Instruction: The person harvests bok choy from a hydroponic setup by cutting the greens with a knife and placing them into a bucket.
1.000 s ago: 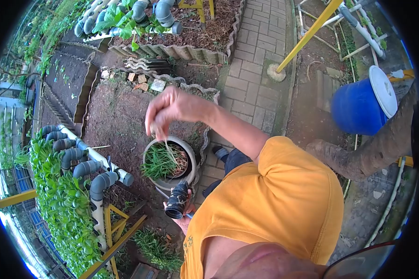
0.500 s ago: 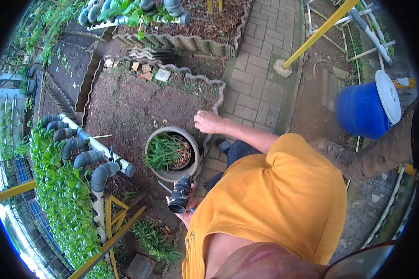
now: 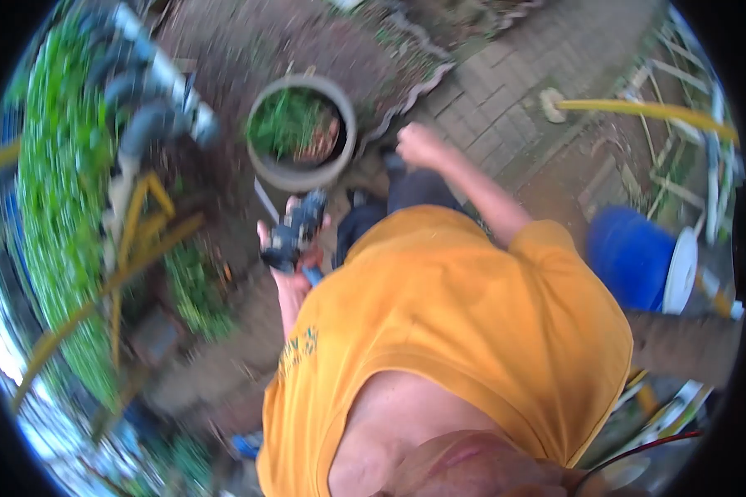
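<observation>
My left hand (image 3: 288, 277) is wrapped round a black ribbed plastic fitting (image 3: 294, 232), blurred by motion. A blue piece (image 3: 312, 275) shows at the same hand, and a thin pale strip (image 3: 265, 200) sticks out beyond the fitting; whether they are one object I cannot tell. My right hand (image 3: 421, 147) is closed and raised over the edge of the paving, with its fingers curled in; anything inside them is hidden. Between and beyond the hands stands a round grey pot (image 3: 346, 157) with green grassy leaves (image 3: 286, 123) and brown matter in it.
Leafy plants (image 3: 62, 190) grow along grey and white pipes (image 3: 153, 128) at left, beside a yellow frame (image 3: 133, 224). A blue barrel (image 3: 630, 248) with a white lid (image 3: 680, 271) stands at right. A yellow pole (image 3: 638, 108) rises near the brick path (image 3: 506, 108).
The whole view has shifted and blurred, with the pot now higher in it. My left hand, still round the fitting, appears further left and up; my right hand appears further right and up.
</observation>
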The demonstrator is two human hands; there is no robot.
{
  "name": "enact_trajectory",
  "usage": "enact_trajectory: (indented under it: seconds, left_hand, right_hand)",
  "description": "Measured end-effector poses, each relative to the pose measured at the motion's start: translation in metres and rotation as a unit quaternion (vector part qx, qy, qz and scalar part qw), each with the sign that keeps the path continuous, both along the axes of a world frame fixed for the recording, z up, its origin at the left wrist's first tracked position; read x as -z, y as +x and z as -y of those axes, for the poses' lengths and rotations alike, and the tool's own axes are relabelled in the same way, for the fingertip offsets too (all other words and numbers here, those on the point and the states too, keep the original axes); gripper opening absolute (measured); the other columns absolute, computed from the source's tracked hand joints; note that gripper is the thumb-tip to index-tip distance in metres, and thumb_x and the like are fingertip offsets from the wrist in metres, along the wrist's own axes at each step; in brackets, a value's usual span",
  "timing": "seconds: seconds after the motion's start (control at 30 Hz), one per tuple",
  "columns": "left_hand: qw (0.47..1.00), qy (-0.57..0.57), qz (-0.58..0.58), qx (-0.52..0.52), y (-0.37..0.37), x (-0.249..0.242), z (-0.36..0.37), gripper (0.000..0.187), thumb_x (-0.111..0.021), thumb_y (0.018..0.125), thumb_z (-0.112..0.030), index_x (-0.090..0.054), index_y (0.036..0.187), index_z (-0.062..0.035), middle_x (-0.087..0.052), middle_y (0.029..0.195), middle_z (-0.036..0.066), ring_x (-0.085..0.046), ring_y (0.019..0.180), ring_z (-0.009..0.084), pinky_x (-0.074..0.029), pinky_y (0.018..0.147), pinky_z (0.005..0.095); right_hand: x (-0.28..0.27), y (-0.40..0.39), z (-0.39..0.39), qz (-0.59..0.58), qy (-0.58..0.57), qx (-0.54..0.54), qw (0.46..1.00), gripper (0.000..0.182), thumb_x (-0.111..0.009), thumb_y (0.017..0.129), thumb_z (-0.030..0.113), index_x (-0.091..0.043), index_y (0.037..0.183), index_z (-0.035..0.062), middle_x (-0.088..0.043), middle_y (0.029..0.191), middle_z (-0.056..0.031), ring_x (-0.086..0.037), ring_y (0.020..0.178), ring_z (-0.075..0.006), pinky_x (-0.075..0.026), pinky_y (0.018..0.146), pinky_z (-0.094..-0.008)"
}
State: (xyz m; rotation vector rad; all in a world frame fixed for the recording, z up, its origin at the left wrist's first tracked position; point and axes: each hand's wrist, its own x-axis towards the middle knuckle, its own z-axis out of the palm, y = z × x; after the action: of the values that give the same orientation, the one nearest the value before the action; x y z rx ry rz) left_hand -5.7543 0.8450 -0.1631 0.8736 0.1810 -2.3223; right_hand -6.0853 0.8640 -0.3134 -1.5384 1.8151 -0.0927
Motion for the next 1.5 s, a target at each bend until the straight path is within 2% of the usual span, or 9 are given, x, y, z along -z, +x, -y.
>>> enact_trajectory:
  seconds: [0.37, 0.63, 0.73, 0.83, 1.1, 1.27, 1.3, 1.33, 1.5]
  left_hand:
    - [0.984, 0.069, 0.023, -0.162, 0.118, 0.011, -0.085, 0.069, -0.042, 0.093, -0.059, -0.041, 0.141, -0.0104, -0.053, 0.124, 0.036, -0.068, 0.080, 0.0351, -0.046, 0.038, 0.0291]
    - [0.953, 0.117, 0.060, -0.274, 0.144, 0.022, -0.140, 0.065, -0.046, 0.093, -0.058, -0.042, 0.142, -0.0163, -0.049, 0.123, 0.043, -0.046, 0.040, 0.0117, -0.044, 0.043, 0.0247]
    - [0.937, 0.134, 0.065, -0.317, 0.128, 0.022, -0.144, 0.064, -0.045, 0.093, -0.058, -0.044, 0.140, -0.0142, -0.048, 0.121, 0.044, -0.044, 0.040, 0.0110, -0.043, 0.043, 0.0246]
    - [0.934, 0.135, 0.014, -0.331, 0.116, 0.027, -0.144, 0.061, -0.043, 0.094, -0.056, -0.046, 0.139, -0.0152, -0.048, 0.123, 0.044, -0.043, 0.039, 0.0112, -0.045, 0.043, 0.0250]
    - [0.934, 0.080, -0.028, -0.346, 0.076, 0.064, -0.120, 0.054, -0.047, 0.093, -0.046, -0.051, 0.131, -0.0081, -0.059, 0.124, 0.025, -0.064, 0.101, 0.0416, -0.054, 0.045, 0.0373]
    - [0.873, 0.230, 0.163, -0.398, 0.050, 0.135, -0.039, 0.053, -0.051, 0.092, -0.044, -0.054, 0.123, -0.0017, -0.062, 0.113, 0.029, -0.064, 0.061, 0.0274, -0.048, 0.044, 0.0313]
    - [0.919, 0.173, 0.040, -0.352, 0.061, 0.170, -0.040, 0.051, -0.051, 0.092, -0.045, -0.056, 0.120, -0.0021, -0.063, 0.110, 0.029, -0.061, 0.056, 0.0239, -0.046, 0.043, 0.0298]
    - [0.944, 0.102, -0.085, -0.301, 0.073, 0.204, -0.042, 0.050, -0.052, 0.091, -0.045, -0.058, 0.117, -0.0025, -0.065, 0.106, 0.028, -0.058, 0.052, 0.0204, -0.044, 0.043, 0.0283]
    - [0.925, 0.197, 0.185, -0.268, 0.022, 0.223, 0.045, 0.039, -0.064, 0.085, -0.048, -0.064, 0.095, -0.0109, -0.065, 0.074, 0.009, -0.046, 0.043, 0.0142, -0.039, 0.039, 0.0265]
  right_hand:
    - [0.093, 0.082, 0.011, 0.059, 0.193, 0.016, 0.979, 0.028, -0.062, 0.078, 0.021, -0.070, 0.090, -0.0027, -0.066, 0.101, -0.0274, -0.063, 0.103, -0.0412, -0.049, 0.089, -0.0469]
    - [0.179, 0.104, 0.048, 0.003, 0.192, 0.055, 0.980, 0.020, -0.068, 0.080, 0.020, -0.073, 0.087, 0.0014, -0.065, 0.063, -0.0121, -0.065, 0.056, -0.0224, -0.051, 0.060, -0.0370]
    - [0.190, 0.100, 0.072, 0.003, 0.228, 0.073, 0.971, 0.030, -0.060, 0.074, 0.018, -0.071, 0.094, -0.0020, -0.066, 0.105, -0.0275, -0.062, 0.105, -0.0413, -0.050, 0.090, -0.0460]
    - [0.181, 0.094, 0.086, -0.013, 0.167, 0.002, 0.986, 0.026, -0.064, 0.077, 0.022, -0.072, 0.087, 0.0003, -0.067, 0.081, -0.0221, -0.066, 0.082, -0.0350, -0.051, 0.076, -0.0423]
    - [0.204, 0.059, 0.144, -0.054, 0.093, -0.023, 0.994, 0.030, -0.059, 0.077, 0.022, -0.070, 0.093, -0.0015, -0.066, 0.102, -0.0289, -0.062, 0.103, -0.0428, -0.050, 0.089, -0.0477]
    - [0.204, 0.044, 0.171, -0.079, 0.116, 0.005, 0.990, 0.035, -0.062, 0.077, 0.025, -0.069, 0.093, -0.0043, -0.066, 0.096, -0.0319, -0.063, 0.100, -0.0445, -0.051, 0.086, -0.0471]
    - [0.214, 0.045, 0.176, -0.054, 0.141, -0.024, 0.988, 0.033, -0.063, 0.079, 0.024, -0.069, 0.093, -0.0044, -0.068, 0.083, -0.0268, -0.069, 0.090, -0.0364, -0.053, 0.079, -0.0420]
    - [0.194, 0.054, 0.172, 0.014, 0.152, -0.042, 0.987, 0.034, -0.066, 0.079, 0.023, -0.069, 0.098, -0.0041, -0.069, 0.087, -0.0237, -0.069, 0.090, -0.0318, -0.054, 0.078, -0.0388]
    - [0.032, 0.136, 0.161, 0.343, 0.242, -0.056, 0.906, 0.087, -0.080, 0.072, 0.030, -0.040, 0.147, 0.0135, -0.041, 0.144, -0.0187, -0.049, 0.125, -0.0293, -0.042, 0.103, -0.0401]
